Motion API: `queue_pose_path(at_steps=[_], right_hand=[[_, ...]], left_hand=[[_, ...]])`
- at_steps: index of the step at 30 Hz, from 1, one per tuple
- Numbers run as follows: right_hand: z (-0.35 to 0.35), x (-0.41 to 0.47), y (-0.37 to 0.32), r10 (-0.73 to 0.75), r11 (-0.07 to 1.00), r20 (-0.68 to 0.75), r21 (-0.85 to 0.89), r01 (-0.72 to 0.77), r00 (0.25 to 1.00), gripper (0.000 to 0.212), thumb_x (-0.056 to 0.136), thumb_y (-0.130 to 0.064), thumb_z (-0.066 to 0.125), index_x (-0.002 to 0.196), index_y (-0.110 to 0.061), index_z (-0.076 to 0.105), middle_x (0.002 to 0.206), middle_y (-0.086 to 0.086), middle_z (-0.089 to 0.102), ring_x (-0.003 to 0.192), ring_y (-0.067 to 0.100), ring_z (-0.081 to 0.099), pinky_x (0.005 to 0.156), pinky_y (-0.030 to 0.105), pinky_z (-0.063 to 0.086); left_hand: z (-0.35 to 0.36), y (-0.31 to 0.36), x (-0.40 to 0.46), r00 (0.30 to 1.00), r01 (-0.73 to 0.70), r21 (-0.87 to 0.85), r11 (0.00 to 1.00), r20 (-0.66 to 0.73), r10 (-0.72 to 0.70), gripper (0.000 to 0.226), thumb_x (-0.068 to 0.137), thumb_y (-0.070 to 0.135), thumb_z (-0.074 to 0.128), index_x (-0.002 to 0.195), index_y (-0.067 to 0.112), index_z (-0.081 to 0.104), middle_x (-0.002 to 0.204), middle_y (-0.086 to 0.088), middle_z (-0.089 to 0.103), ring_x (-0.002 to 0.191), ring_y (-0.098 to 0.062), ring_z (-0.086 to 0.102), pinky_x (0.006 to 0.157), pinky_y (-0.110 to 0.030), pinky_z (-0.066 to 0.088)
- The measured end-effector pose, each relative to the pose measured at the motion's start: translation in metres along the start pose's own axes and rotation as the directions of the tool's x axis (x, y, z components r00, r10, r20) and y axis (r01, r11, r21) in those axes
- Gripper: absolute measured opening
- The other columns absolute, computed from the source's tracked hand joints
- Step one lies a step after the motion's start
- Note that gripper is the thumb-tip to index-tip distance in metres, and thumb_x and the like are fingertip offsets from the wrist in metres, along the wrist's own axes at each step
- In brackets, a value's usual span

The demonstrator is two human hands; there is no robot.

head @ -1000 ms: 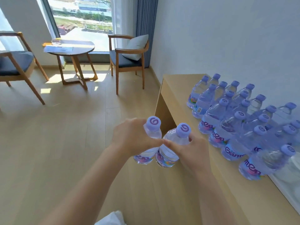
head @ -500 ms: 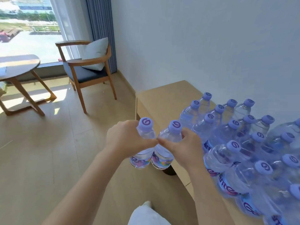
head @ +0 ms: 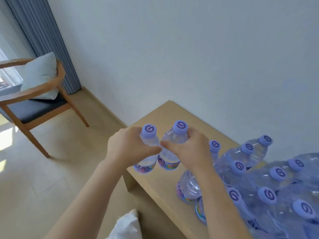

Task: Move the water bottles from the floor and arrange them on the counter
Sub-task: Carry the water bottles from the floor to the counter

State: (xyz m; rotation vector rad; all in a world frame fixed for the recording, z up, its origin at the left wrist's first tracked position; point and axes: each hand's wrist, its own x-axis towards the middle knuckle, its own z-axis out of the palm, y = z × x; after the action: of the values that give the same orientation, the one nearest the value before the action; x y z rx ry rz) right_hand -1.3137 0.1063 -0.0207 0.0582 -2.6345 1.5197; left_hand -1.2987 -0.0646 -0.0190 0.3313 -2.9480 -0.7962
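My left hand grips one clear water bottle with a purple cap. My right hand grips a second water bottle right beside it. Both bottles are upright and held side by side above the near left corner of the light wooden counter. Whether their bases touch the counter I cannot tell. Several identical bottles stand packed together on the counter to the right, and my right forearm hides some of them.
A white wall runs behind the counter. A wooden armchair with a dark seat and a pale cushion stands at the left by a grey curtain. Light wooden floor lies left of the counter. Something white shows at the bottom edge.
Both hands have carried the two bottles forward and to the right, from over the floor to above the counter's corner. The view has swung right toward the wall.
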Motion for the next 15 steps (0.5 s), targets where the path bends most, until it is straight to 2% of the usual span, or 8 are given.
queue_pose_path(at_steps=[4, 8, 10, 12, 15], right_hand=[[-0.002, 0.045, 0.002, 0.080, 0.994, -0.163, -0.055, -0.090, 0.983, 0.027, 0.051, -0.042, 0.082, 0.065, -0.031, 0.061, 0.065, -0.019, 0.063, 0.063, -0.004, 0.058, 0.052, 0.015, 0.044], [-0.017, 0.079, 0.010, 0.253, 0.950, -0.280, -0.106, -0.292, 0.926, 0.038, 0.050, -0.047, 0.081, 0.077, -0.024, 0.067, 0.072, -0.009, 0.067, 0.071, 0.010, 0.064, 0.065, 0.032, 0.053], [-0.029, 0.089, 0.017, 0.314, 0.916, -0.349, -0.135, -0.379, 0.883, 0.037, 0.051, -0.046, 0.080, 0.076, -0.023, 0.065, 0.068, -0.008, 0.065, 0.068, 0.013, 0.063, 0.062, 0.032, 0.052], [-0.040, 0.093, 0.024, 0.353, 0.871, -0.405, -0.188, -0.455, 0.844, 0.033, 0.054, -0.045, 0.078, 0.073, -0.022, 0.064, 0.064, -0.008, 0.062, 0.063, 0.012, 0.060, 0.057, 0.030, 0.049], [-0.054, 0.092, 0.036, 0.409, 0.821, -0.449, -0.198, -0.535, 0.794, 0.030, 0.058, -0.039, 0.079, 0.074, -0.018, 0.065, 0.068, -0.003, 0.064, 0.065, 0.015, 0.060, 0.059, 0.032, 0.049]], left_hand=[[0.015, 0.015, 0.074, 0.980, -0.155, -0.016, 0.988, 0.128, 0.156, 0.049, 0.049, 0.067, 0.062, 0.065, 0.022, 0.053, 0.056, 0.006, 0.056, 0.054, -0.006, 0.052, 0.045, -0.022, 0.031], [0.035, 0.047, 0.132, 0.908, -0.321, -0.062, 0.945, 0.264, 0.325, 0.041, 0.055, 0.060, 0.066, 0.064, 0.024, 0.048, 0.057, 0.007, 0.052, 0.054, -0.006, 0.049, 0.046, -0.024, 0.030], [0.048, 0.066, 0.150, 0.853, -0.390, -0.098, 0.916, 0.337, 0.399, 0.040, 0.056, 0.059, 0.065, 0.065, 0.023, 0.049, 0.058, 0.006, 0.053, 0.055, -0.009, 0.050, 0.047, -0.024, 0.034], [0.062, 0.085, 0.162, 0.785, -0.449, -0.145, 0.882, 0.407, 0.467, 0.042, 0.056, 0.060, 0.063, 0.064, 0.022, 0.048, 0.055, 0.007, 0.049, 0.053, -0.011, 0.047, 0.047, -0.023, 0.031], [0.086, 0.111, 0.168, 0.671, -0.527, -0.205, 0.825, 0.495, 0.552, 0.045, 0.054, 0.062, 0.060, 0.065, 0.020, 0.049, 0.058, 0.006, 0.052, 0.058, -0.014, 0.050, 0.050, -0.025, 0.036]])
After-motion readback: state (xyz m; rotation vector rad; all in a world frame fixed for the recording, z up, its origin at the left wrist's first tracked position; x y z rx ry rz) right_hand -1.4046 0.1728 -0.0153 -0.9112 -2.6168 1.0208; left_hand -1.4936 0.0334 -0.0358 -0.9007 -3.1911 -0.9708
